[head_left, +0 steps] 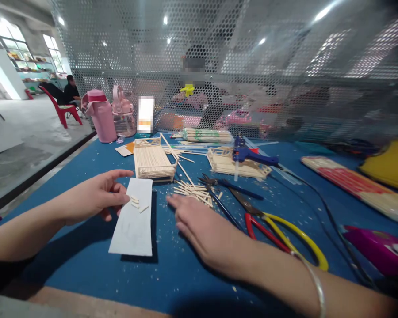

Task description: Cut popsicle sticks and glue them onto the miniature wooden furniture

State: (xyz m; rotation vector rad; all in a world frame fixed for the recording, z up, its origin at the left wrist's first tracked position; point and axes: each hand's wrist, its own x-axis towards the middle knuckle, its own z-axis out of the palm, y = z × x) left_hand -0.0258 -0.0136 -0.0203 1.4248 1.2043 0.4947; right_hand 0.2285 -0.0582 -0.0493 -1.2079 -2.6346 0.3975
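Seemingly, left hand (101, 194) touches card (132, 225); packet lettering (354, 183) blurred

The right hand (205, 229) partly covers the short sticks (193, 190), the perforated panel (119, 48) obscures a person (215, 97) behind it, and the right edge cuts off a yellow item (389, 163) and a purple object (373, 247).

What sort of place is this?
Probably a craft workshop: there's a blue glue gun, scissors with red and yellow handles, and a bed-shaped model of pale wooden sticks.
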